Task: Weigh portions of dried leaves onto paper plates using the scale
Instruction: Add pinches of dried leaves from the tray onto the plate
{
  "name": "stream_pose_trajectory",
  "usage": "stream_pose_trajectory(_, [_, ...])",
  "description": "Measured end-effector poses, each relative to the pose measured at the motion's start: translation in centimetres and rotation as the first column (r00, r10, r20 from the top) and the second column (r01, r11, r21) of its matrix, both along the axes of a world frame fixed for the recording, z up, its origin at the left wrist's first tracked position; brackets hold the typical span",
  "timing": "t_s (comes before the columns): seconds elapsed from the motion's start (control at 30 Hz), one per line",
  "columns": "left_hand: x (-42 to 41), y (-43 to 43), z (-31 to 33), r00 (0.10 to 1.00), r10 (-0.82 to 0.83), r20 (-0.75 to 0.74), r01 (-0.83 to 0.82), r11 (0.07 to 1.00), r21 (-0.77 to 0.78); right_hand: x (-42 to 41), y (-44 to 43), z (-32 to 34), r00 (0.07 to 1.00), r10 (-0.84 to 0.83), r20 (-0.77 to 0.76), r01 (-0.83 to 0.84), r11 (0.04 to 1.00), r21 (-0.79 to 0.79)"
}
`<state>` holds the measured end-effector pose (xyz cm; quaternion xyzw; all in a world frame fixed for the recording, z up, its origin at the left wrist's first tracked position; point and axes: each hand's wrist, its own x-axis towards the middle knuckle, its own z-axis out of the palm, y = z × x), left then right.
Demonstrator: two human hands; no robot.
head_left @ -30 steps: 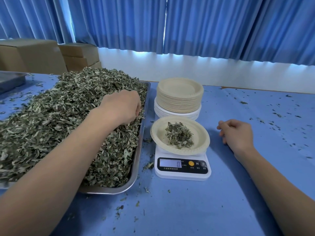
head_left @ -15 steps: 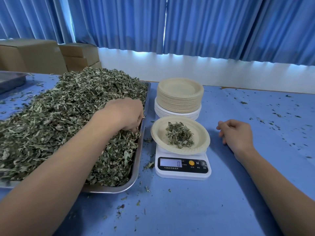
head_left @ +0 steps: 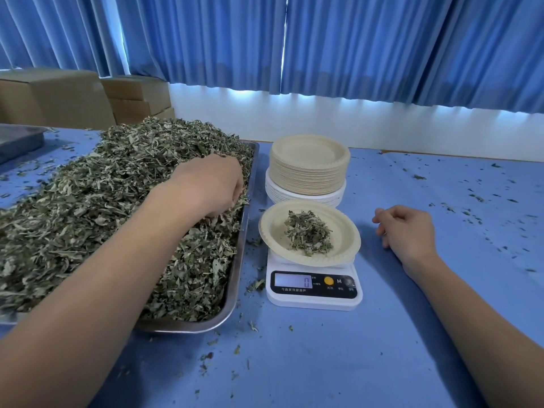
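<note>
Left hand (head_left: pixel 212 187): fingers curled into dried leaves (head_left: pixel 88 216), pinch gripped.
Right hand (head_left: pixel 409 231): loosely curled, nothing held.
Plate (head_left: pixel 273 228): small pinches should be centred.

Blue curtains (head_left: pixel 353 54) hang across the back, daylight glowing along their hem above a white wall (head_left: pixel 382 128). Cardboard boxes (head_left: pixel 88 98) are stacked beyond the blue tabletop's (head_left: pixel 323 363) far left corner.
</note>
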<state>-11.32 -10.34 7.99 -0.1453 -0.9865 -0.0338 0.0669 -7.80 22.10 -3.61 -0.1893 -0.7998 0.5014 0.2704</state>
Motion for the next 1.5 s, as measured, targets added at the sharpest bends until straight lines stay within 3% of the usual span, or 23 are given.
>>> stream_pose_trajectory(0.17, [-0.3, -0.2, 0.0, 0.995, -0.011, -0.097, 0.016, 0.999, 0.052, 0.0, 0.0, 0.0, 1.0, 0.0, 0.001, 0.0, 1.0, -0.009])
stream_pose_trajectory(0.3, [0.0, -0.1, -0.5, 1.0, 0.025, -0.005, -0.025, 0.999, -0.033, 0.0, 0.0, 0.0, 1.0, -0.002, -0.002, 0.002, 1.0, -0.011])
stream_pose_trajectory(0.37, [0.0, -0.1, -0.1, 0.997, 0.025, -0.072, -0.021, 0.999, 0.047, 0.0, 0.1, 0.1, 1.0, -0.002, 0.0, 0.002, 1.0, -0.009])
stream_pose_trajectory(0.53, [0.0, 2.6, 0.7, 0.959, -0.224, -0.171, 0.271, 0.9, 0.341, 0.0, 0.1, 0.1, 1.0, 0.001, 0.003, -0.001, 1.0, -0.006])
stream_pose_trajectory(0.6, [0.1, 4.8, -0.2, 0.933, -0.309, -0.183, 0.356, 0.865, 0.354, -0.1, 0.1, 0.1, 1.0, 0.002, 0.003, -0.002, 1.0, -0.003])
stream_pose_trajectory(0.77, [-0.6, 7.9, -2.8, 0.872, -0.488, 0.023, 0.467, 0.847, 0.254, -0.2, 0.2, 0.0, 1.0, 0.009, 0.005, -0.009, 1.0, 0.01])
stream_pose_trajectory(1.0, [-1.4, 3.6, -0.2, 0.867, -0.49, 0.088, 0.398, 0.788, 0.469, -0.2, 0.3, 0.0, 1.0, 0.018, 0.02, -0.018, 0.999, 0.03])
stream_pose_trajectory(1.13, [-1.9, 0.5, -0.2, 0.957, -0.285, 0.058, 0.261, 0.93, 0.261, -0.1, 0.2, 0.0, 0.998, 0.045, 0.053, -0.048, 0.997, 0.062])
stream_pose_trajectory(1.2, [-2.0, -0.4, -0.8, 0.981, -0.154, 0.12, 0.139, 0.982, 0.128, -0.1, 0.1, 0.1, 0.996, 0.058, 0.067, -0.064, 0.994, 0.088])
stream_pose_trajectory(1.33, [-1.9, -0.3, -2.3, 0.958, -0.079, 0.276, 0.103, 0.992, -0.077, 0.0, 0.0, 0.3, 0.994, 0.072, 0.087, -0.082, 0.99, 0.113])
stream_pose_trajectory(1.5, [-2.6, 0.5, -3.3, 0.967, -0.072, 0.244, 0.099, 0.99, -0.099, 0.7, 0.5, 1.1, 0.948, 0.188, 0.255, -0.218, 0.972, 0.092])
